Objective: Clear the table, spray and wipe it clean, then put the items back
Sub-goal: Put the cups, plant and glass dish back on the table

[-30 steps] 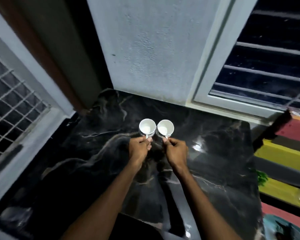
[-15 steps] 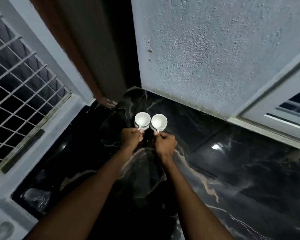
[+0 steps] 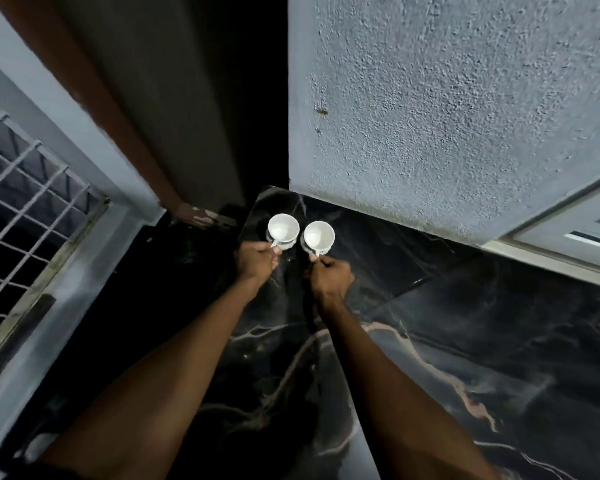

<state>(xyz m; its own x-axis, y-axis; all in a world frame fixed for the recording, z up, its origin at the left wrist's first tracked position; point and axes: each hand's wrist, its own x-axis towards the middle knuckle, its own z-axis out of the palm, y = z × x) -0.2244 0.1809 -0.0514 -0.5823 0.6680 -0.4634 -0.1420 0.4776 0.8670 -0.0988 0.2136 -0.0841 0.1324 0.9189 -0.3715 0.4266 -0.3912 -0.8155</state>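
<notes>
Gripping a small white ceramic cup (image 3: 283, 230) by its handle, the left hand (image 3: 257, 259) is closed; the right hand (image 3: 330, 276) likewise pinches a matching cup (image 3: 319, 236), both near the black marble table's (image 3: 465, 341) far corner.

Two bare forearms are seen, no sleeves visible up to the lower frame edge. No watch, bracelet or glove is seen at either wrist. Left hand (image 3: 256, 260) and right hand (image 3: 330, 276) are bare; no rings can be made out, though the fingers are small and dimly lit, so this is uncertain. Fingernails are just visible on the left hand. Upper arms, torso and clothing are cut off by the frame.
</notes>
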